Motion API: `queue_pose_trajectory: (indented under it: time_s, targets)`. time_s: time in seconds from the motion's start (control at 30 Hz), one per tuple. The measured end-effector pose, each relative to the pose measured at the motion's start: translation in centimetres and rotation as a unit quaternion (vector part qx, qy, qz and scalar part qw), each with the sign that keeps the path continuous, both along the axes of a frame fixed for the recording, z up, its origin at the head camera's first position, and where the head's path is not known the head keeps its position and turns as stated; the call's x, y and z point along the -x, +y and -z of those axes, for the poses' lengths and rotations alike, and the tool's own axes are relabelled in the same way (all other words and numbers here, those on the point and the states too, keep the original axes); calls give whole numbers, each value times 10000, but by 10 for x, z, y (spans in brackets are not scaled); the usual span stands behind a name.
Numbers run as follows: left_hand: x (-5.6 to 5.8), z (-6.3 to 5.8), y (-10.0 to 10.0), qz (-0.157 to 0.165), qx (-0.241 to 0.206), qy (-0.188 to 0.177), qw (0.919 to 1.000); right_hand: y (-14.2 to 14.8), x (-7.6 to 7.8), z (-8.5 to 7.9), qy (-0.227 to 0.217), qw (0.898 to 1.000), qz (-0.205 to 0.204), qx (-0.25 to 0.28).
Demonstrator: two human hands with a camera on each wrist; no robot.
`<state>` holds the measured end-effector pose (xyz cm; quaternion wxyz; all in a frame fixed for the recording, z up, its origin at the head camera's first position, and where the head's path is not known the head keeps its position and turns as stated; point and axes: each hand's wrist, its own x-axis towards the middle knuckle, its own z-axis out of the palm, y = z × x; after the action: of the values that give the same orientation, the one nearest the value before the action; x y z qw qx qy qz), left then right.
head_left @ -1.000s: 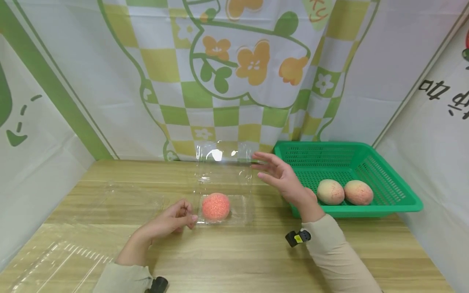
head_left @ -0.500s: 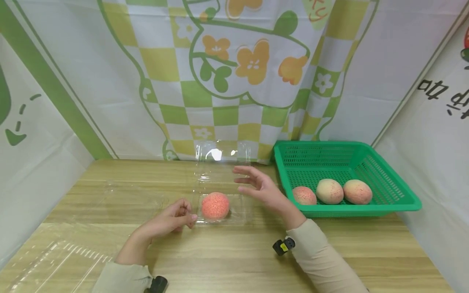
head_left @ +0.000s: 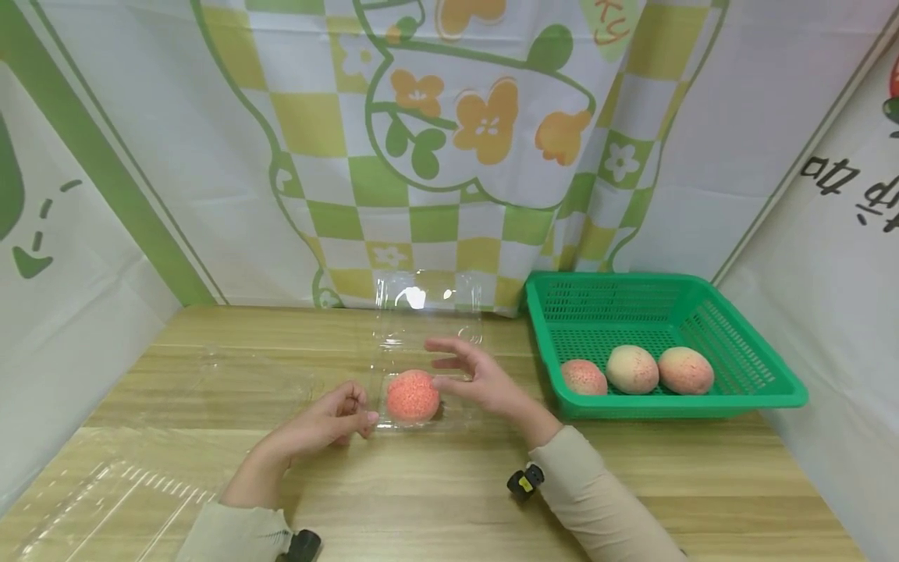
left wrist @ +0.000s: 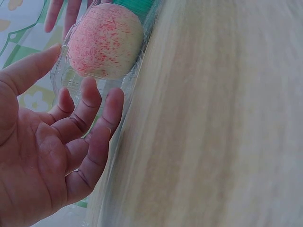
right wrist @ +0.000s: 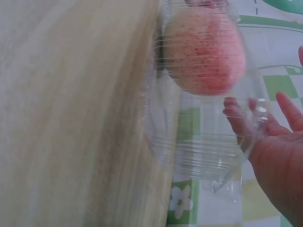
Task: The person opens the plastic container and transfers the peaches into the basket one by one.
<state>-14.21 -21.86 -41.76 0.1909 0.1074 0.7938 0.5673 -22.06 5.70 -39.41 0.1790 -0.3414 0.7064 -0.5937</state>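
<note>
A pink-red speckled peach [head_left: 413, 396] sits in the left part of a clear plastic clamshell box [head_left: 460, 417], whose lid [head_left: 430, 328] stands up at the back. My left hand [head_left: 328, 421] lies at the box's left side, thumb near the edge. In the left wrist view, its fingers [left wrist: 90, 97] are loosely bent and hold nothing. Over the right part of the box hovers my right hand [head_left: 477, 378], fingers spread, thumb close to the peach. The right wrist view shows this hand [right wrist: 277, 151] partly behind the clear plastic; whether it touches the peach I cannot tell.
A green basket [head_left: 730, 410] at the right holds three peaches [head_left: 632, 368]. More clear plastic packaging [head_left: 140, 492] lies on the wooden table [head_left: 435, 499] at the left. A patterned curtain [head_left: 449, 218] hangs behind the table.
My right hand has moved left and down from beside the basket to the right side of the peach in the box. My left hand has stayed put.
</note>
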Motion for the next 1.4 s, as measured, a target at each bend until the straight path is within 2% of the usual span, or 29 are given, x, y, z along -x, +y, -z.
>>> queue_pose_trajectory:
  time_s: [0.37,0.6,0.83,1.03,1.17,1.4]
  targets:
    - [-1,2,-1,-10,-88,-69,9999,-8,2,2,121,9979,-147,-626]
    - [-1,2,-2,27,-60,-25,10000,-12,7,3,353,9929,-330,-1087]
    - [0,3,-2,-104,71,-104,9999,-18,7,2,323,9878,-418,-1467]
    - [0,3,-2,-43,99,-15,9999,-23,8,5,367,9812,-556,-1812]
    - [0,3,-2,-35,97,-9,9999,-26,8,6,193,9797,-648,-1889]
    - [0,3,-2,-68,102,17,9999,-28,8,6,346,9774,-759,-1941]
